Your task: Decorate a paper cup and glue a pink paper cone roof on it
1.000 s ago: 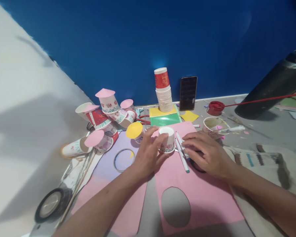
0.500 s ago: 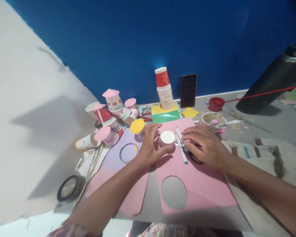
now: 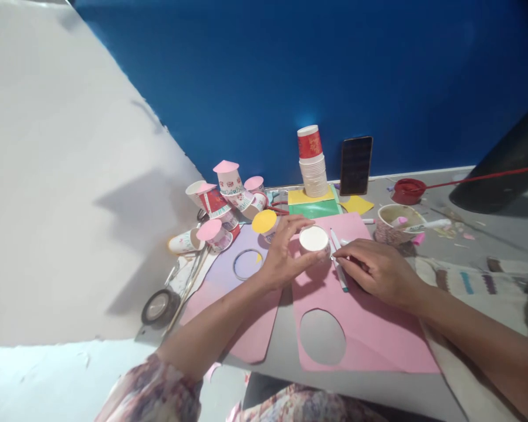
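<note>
My left hand grips a small upturned paper cup standing on a pink paper sheet that has an oval hole cut in it. My right hand rests flat on the same sheet just right of the cup, fingertips touching two white markers that lie beside the cup. Whether those fingers pinch a marker I cannot tell.
A cluster of decorated paper cups with pink and yellow lids lies at the left. A stack of cups on yellow and green paper, a black phone, a red lid, a tape roll, a marker-holding cup and a cloth bag surround the sheet.
The view has shifted, so everything sits further right in frame. My left hand has tipped the cup so its white base faces up more. My right hand stays by the markers.
</note>
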A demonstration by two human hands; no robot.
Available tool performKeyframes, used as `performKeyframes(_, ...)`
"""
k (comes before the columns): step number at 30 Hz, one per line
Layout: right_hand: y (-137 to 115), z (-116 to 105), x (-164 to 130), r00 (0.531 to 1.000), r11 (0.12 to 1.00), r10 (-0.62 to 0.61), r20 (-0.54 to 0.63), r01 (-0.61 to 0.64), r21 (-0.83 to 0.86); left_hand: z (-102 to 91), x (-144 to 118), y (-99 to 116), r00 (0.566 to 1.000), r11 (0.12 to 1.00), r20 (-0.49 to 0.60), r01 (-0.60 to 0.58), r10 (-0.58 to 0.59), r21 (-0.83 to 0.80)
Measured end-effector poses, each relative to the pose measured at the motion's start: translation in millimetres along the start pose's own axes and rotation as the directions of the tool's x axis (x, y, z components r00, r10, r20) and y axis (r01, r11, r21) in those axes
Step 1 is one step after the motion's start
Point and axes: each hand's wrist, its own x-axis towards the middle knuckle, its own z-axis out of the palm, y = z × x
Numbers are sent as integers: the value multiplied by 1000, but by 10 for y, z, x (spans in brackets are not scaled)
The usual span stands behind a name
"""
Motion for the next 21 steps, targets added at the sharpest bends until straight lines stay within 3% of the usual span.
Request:
performKeyframes(6, 43, 31, -31, 997, 997, 58, 51, -55, -60, -65, 41, 118, 984, 982, 63, 170, -165, -87)
performKeyframes(11, 49, 18, -36, 993, 990, 116, 35, -113, -84, -115, -141, 78, 982, 990, 166, 67, -87, 121)
performKeyframes(13, 49, 19, -39, 991, 989, 124, 47, -120, -86, -185, -231, 81, 986, 978, 162, 6, -40, 208)
performKeyframes(15, 50, 23, -44, 990, 990, 126, 67, -121, -77, -278, -301, 64, 1000, 951, 10, -7, 4, 308)
performKeyframes(17, 48, 28, -46, 989, 991, 124, 86, -119, -57, -373, -332, -1, 977, 918, -214, 93, -9, 385)
performKeyframes(19, 45, 29, -47, 988, 993, 116, 100, -112, -41, -447, -316, -115, 930, 907, -344, 251, -130, 338)
performKeyframes(21, 46, 30, -46, 988, 994, 104, 111, -100, -39, -486, -266, -250, 890, 900, -363, 371, -275, 229)
